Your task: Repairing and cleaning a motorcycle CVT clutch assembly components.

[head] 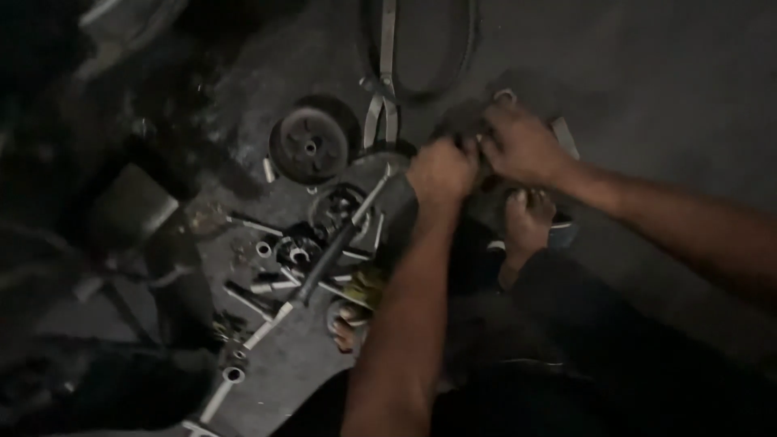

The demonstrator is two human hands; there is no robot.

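Observation:
My left hand (pixel 441 168) is closed in a fist around a dark metal part (pixel 463 121) on the floor. My right hand (pixel 518 146) grips the same part from the other side, and the two hands touch. The part is mostly hidden by my fingers and the dim light. A long metal rod tool (pixel 328 255) lies slanted from just left of my left hand down toward the lower left. My bare feet (pixel 528 220) rest on the floor just below my hands.
A round black pulley wheel (pixel 312 146) lies left of my hands, with a rubber belt loop (pixel 417 57) and metal straps above it. Small rings, washers and bolts (pixel 263 249) are scattered around a dismantled round assembly (pixel 336 212). Dark bulky machinery (pixel 121 210) fills the left side.

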